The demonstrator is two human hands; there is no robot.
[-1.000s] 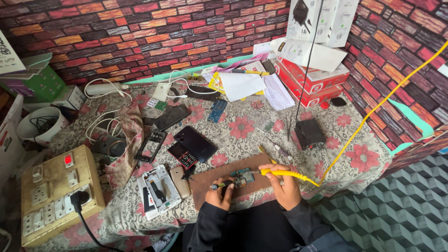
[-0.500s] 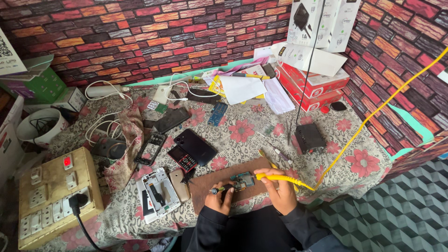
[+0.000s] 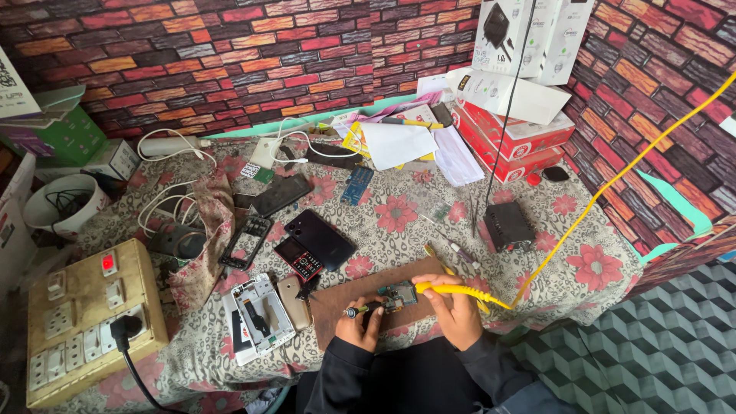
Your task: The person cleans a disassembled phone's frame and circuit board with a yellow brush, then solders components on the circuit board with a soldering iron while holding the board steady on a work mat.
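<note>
Brick-patterned walls (image 3: 230,69) close in around a table (image 3: 598,268) spread with a flowered cloth and crowded with phone parts. Near its front edge lies a brown board (image 3: 337,300), and everything else sits around that board.

On the board rests a small circuit board (image 3: 397,295). The left hand (image 3: 357,328) holds it from the near side, fingers (image 3: 373,313) curled and pinching its left end. The right hand (image 3: 454,313) is wrapped around the handle of a yellow soldering iron (image 3: 451,290), fingers pressed together on it, the tip pointing left at the circuit board. A yellow cord (image 3: 613,184) runs from the handle up and away to the right.

Just left of the brown board lies an opened white phone (image 3: 261,316), with a beige phone (image 3: 293,300) between them. Behind the board sit a black phone (image 3: 319,238) and a small keypad phone (image 3: 299,258) touching it. Behind and to the right of the board stands a small black box (image 3: 507,226); farther back are red boxes (image 3: 512,138) with white cartons on top. Well to the left of the board is a switchboard (image 3: 84,322) with a black plug in it.
</note>
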